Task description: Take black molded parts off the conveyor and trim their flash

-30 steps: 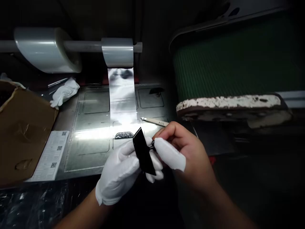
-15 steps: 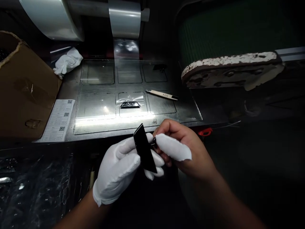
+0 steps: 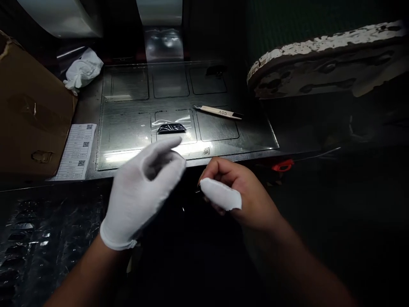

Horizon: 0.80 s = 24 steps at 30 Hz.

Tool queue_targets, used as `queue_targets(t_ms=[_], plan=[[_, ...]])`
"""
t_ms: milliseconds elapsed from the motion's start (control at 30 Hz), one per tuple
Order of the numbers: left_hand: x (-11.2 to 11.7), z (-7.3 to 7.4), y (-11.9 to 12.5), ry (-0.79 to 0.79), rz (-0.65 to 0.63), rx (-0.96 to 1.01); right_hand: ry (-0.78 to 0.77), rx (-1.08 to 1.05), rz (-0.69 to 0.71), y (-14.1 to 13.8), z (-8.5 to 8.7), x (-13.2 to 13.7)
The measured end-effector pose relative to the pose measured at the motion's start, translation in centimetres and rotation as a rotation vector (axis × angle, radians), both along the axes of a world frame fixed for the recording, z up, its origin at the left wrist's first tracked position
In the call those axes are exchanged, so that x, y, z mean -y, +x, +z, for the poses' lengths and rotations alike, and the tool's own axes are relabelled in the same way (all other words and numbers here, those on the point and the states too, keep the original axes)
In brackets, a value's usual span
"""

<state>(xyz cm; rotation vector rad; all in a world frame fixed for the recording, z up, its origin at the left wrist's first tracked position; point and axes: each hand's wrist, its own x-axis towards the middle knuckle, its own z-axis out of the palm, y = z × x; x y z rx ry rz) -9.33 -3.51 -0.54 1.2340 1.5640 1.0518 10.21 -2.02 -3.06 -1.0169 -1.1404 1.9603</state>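
My left hand, in a white glove, is held over the near edge of the worktop with thumb and forefinger apart and nothing visible between them. Just beyond its fingertips, a small glossy black trim piece lies on clear film on the mat. My right hand, bare except for a white cover on the thumb, is closed in a pinch below the worktop edge. A small black part shows at its fingertips; its remainder is lost against the dark background.
A cream-handled cutter marked A05 lies on the mat. Left are a cardboard box, printed labels and crumpled white cloth. Film hangs behind. A worn-edged machine and red-handled tool are right; plastic trays lower left.
My left hand has let go of the flat black piece and moved up and left toward the mat. My right hand stays pinched, slightly left of before. The view has tilted down a little.
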Motion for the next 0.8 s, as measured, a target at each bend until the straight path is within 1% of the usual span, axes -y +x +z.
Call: queue_targets(t_ms=[100,133,167,200,233,333,367,400,433,467,500,600,633,667,700,733,800], plan=[[-0.3,-0.3,0.0,0.170,0.208,0.059,-0.008,0.010,0.013,0.4,-0.4,0.1],[-0.2,-0.4,0.0,0.194,0.254,0.067,-0.012,0.014,0.017,0.5,-0.6,0.2],[-0.1,-0.5,-0.1,0.193,0.273,0.059,-0.015,0.018,0.018,0.6,-0.7,0.2],[0.1,-0.5,-0.1,0.171,0.258,0.042,-0.013,0.016,0.015,0.7,-0.8,0.2],[0.3,-0.6,-0.2,0.135,0.204,0.021,-0.008,0.013,0.011,0.7,-0.9,0.2],[0.8,-0.6,-0.1,0.033,-0.047,-0.084,0.004,0.004,0.007,0.5,-1.1,0.3],[0.8,-0.6,-0.1,0.014,-0.114,-0.134,0.003,-0.001,0.014,0.4,-1.1,0.4],[0.8,-0.6,-0.1,0.004,-0.148,-0.177,0.001,-0.006,0.022,0.3,-1.2,0.4],[0.7,-0.5,0.0,0.001,-0.148,-0.207,-0.002,-0.009,0.029,0.2,-1.2,0.4],[0.6,-0.4,0.0,0.004,-0.120,-0.221,-0.003,-0.012,0.035,0.1,-1.2,0.4],[0.4,-0.2,0.0,0.009,-0.069,-0.213,-0.002,-0.013,0.042,0.1,-1.3,0.4],[0.1,0.3,-0.3,0.038,0.150,-0.135,0.011,-0.010,0.063,0.3,-1.5,0.3],[0.1,0.4,-0.4,0.043,0.200,-0.119,0.013,-0.011,0.069,0.4,-1.5,0.2],[0.2,0.5,-0.5,0.044,0.219,-0.116,0.013,-0.013,0.072,0.5,-1.6,0.2],[0.3,0.5,-0.6,0.043,0.204,-0.124,0.008,-0.015,0.074,0.5,-1.7,0.2],[0.4,0.5,-0.8,0.039,0.154,-0.137,-0.001,-0.016,0.072,0.6,-1.8,0.2],[0.6,0.3,-1.0,0.012,-0.006,-0.162,-0.024,-0.017,0.068,0.6,-1.9,0.1]])
